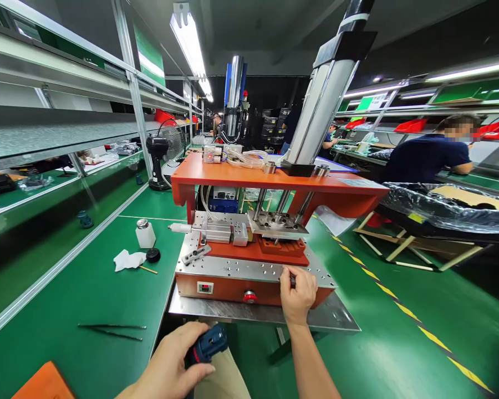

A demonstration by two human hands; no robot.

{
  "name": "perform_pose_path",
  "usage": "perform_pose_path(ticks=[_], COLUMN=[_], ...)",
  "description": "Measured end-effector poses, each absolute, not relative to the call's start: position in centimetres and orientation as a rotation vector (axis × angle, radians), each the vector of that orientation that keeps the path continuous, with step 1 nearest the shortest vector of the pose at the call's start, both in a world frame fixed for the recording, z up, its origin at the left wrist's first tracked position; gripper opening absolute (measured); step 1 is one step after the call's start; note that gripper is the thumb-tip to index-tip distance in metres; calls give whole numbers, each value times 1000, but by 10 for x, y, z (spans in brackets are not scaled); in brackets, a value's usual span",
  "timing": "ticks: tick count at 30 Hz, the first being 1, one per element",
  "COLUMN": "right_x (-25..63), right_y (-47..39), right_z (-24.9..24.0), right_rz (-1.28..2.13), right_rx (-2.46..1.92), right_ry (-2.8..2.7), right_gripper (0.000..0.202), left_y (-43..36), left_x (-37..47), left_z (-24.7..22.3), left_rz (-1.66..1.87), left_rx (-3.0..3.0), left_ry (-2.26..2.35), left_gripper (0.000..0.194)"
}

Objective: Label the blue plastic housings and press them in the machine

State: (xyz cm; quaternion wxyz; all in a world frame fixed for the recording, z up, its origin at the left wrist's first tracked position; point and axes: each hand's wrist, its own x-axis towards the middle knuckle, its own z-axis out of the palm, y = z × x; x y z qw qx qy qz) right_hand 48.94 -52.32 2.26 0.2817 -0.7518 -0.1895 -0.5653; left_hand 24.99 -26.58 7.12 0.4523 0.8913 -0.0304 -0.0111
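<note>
My left hand (pixel 177 357) is wrapped round a dark blue plastic housing (pixel 211 342) with a red patch on its side, held low in front of the bench edge. At the front right of an orange pneumatic press (pixel 228 288), my right hand (pixel 298 293) is closed. A small dark thing shows between its fingers, too hidden to name. Behind that hand, the steel press plate (pixel 276 223) hangs on rods above an orange fixture block (pixel 281 252). The press's front bears a red stop button (pixel 250 297) and a small red display (pixel 205 287).
On the green bench to the left lie tweezers (pixel 112 331), a white bottle (pixel 145 234), a crumpled tissue (pixel 128 260), a black cap (pixel 153 255) and an orange object (pixel 44 382). A black fan (pixel 160 152) stands farther back. At right sits a co-worker (pixel 424 149).
</note>
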Motion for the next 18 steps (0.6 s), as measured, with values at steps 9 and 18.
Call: perform_pose_path(ticks=[9, 18], right_x=[489, 489], right_y=[-522, -522], right_z=[23, 22], right_rz=[-1505, -1486], right_rx=[-1999, -2005], right_ry=[-503, -497], right_gripper=[7, 6], left_y=[-265, -262], left_x=[248, 249], left_z=[67, 64], left_rz=[50, 68], left_rx=[2220, 2279], left_ry=[-96, -127], left_gripper=[44, 46])
